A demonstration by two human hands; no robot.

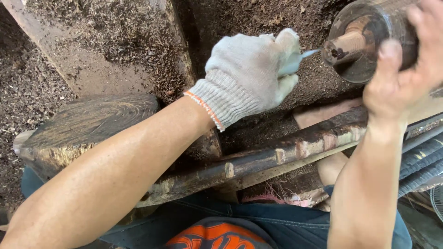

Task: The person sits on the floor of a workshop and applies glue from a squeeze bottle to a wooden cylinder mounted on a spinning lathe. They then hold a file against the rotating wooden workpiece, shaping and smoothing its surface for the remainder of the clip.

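My left hand wears a white knit glove with an orange cuff edge and grips a thin metal tool whose tip points right. The tip almost touches the end of a round dark wooden workpiece with a pale core, at the top right. My bare right hand wraps over that workpiece from the right, thumb lying along its front rim. Most of the tool is hidden inside the glove.
A long worn wooden bar runs diagonally under both arms. A dark wooden block sits at the left. Wood shavings cover the ground and a plank at the top left. Ribbed dark rods lie at the right edge.
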